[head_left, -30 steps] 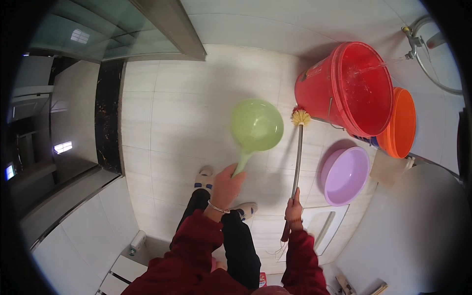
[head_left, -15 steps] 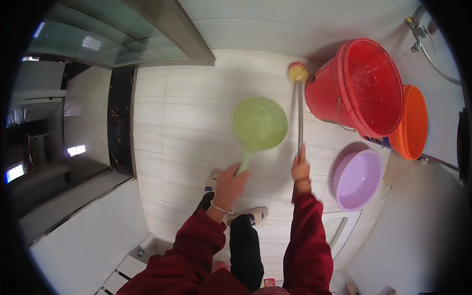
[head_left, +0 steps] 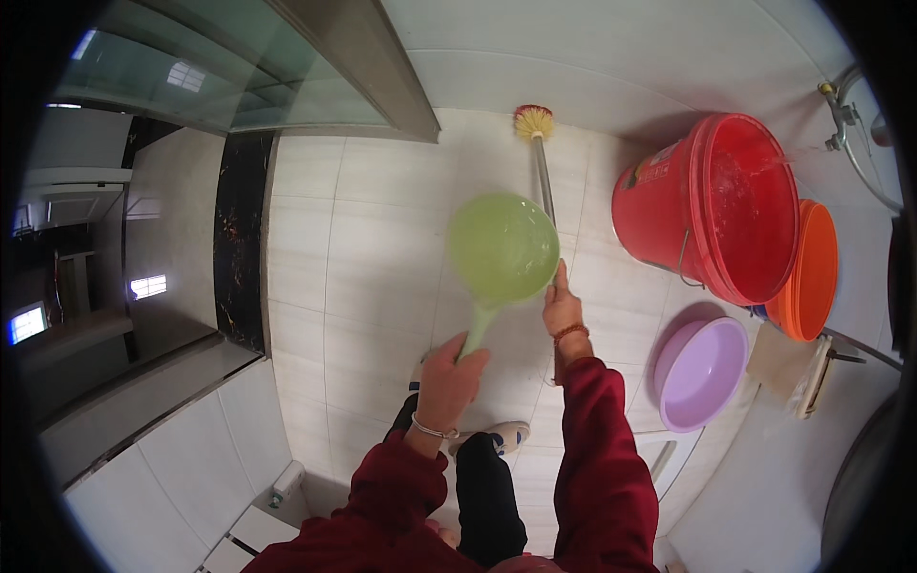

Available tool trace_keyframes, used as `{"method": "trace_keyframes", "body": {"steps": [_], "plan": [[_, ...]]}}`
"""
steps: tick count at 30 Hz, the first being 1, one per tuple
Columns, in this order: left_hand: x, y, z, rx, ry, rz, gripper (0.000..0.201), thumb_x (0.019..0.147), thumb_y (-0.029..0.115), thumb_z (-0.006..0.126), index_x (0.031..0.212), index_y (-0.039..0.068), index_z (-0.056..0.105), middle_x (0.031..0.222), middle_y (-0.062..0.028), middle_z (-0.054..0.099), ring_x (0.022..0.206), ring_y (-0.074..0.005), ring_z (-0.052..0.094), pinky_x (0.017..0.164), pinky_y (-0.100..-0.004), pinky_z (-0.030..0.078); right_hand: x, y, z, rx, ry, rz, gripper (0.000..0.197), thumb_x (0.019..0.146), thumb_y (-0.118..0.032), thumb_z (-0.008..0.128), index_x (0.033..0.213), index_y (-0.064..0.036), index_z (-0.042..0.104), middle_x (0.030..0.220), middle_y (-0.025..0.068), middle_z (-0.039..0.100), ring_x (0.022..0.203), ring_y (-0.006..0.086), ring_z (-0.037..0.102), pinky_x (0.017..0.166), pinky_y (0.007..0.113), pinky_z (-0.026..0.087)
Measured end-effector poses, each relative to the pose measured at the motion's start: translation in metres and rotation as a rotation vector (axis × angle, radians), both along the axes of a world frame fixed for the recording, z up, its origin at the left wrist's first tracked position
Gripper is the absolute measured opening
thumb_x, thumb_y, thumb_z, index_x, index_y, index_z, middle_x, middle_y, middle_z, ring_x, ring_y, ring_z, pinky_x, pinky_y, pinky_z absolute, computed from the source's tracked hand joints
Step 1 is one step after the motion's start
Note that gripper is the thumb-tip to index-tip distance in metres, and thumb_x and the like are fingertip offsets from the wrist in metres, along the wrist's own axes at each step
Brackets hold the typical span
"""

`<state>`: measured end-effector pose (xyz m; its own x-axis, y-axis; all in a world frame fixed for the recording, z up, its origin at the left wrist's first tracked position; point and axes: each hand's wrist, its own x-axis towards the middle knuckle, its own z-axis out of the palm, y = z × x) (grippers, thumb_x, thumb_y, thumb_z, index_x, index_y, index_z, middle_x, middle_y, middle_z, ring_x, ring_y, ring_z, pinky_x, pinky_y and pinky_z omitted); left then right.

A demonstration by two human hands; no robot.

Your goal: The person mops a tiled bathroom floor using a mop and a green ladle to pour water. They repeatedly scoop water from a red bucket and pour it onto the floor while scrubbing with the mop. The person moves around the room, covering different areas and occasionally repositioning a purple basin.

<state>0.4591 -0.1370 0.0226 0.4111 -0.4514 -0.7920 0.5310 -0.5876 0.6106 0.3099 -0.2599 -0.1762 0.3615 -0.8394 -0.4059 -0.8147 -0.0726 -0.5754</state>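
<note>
My left hand (head_left: 451,380) is closed round the handle of a light green water ladle (head_left: 501,244). Clear water seems to lie in its round bowl. My right hand (head_left: 564,311) grips the long metal handle of a scrub brush (head_left: 534,122), its index finger stretched along the shaft. The brush head, with yellow and red bristles, touches the floor near the far wall. The ladle's bowl hangs just left of my right hand and hides part of the shaft's side.
To the right, water runs from a wall tap (head_left: 841,115) into a big red bucket (head_left: 659,201). Behind it leans an orange bucket (head_left: 812,272), and a purple basin (head_left: 702,372) stands nearer. A glass door (head_left: 315,95) and dark threshold (head_left: 241,239) lie left. My shoes (head_left: 506,437) are on pale tiles.
The brush head has moved left along the far wall, away from the red bucket, and my right hand has come closer to the ladle. My left hand still holds the ladle; the view has shifted slightly.
</note>
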Motion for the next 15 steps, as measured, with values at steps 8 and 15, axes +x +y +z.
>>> {"method": "trace_keyframes", "body": {"steps": [8, 15], "plan": [[0.015, 0.001, 0.004, -0.032, 0.001, 0.081, 0.010, 0.079, 0.012, 0.053, 0.081, 0.003, 0.057, 0.055, 0.0042, 0.041, 0.044, -0.0031, 0.035, 0.038, -0.0209, 0.028, -0.036, 0.064, 0.024, 0.184, 0.085, 0.116, 0.058, 0.085, -0.014, 0.040, 0.138, -0.0139, 0.015, 0.074, 0.0254, 0.059, 0.068, 0.0420, 0.057, 0.062, 0.050, 0.044], [0.010, -0.013, 0.016, -0.010, -0.033, 0.095, 0.008, 0.078, 0.011, 0.052, 0.076, 0.004, 0.054, 0.056, 0.0047, 0.041, 0.043, -0.0030, 0.035, 0.038, -0.0206, 0.027, 0.050, -0.033, 0.016, 0.064, 0.234, 0.306, 0.057, 0.086, -0.010, 0.035, 0.138, -0.0189, 0.016, 0.079, 0.0223, 0.061, 0.073, 0.0389, 0.058, 0.066, 0.048, 0.046]]}}
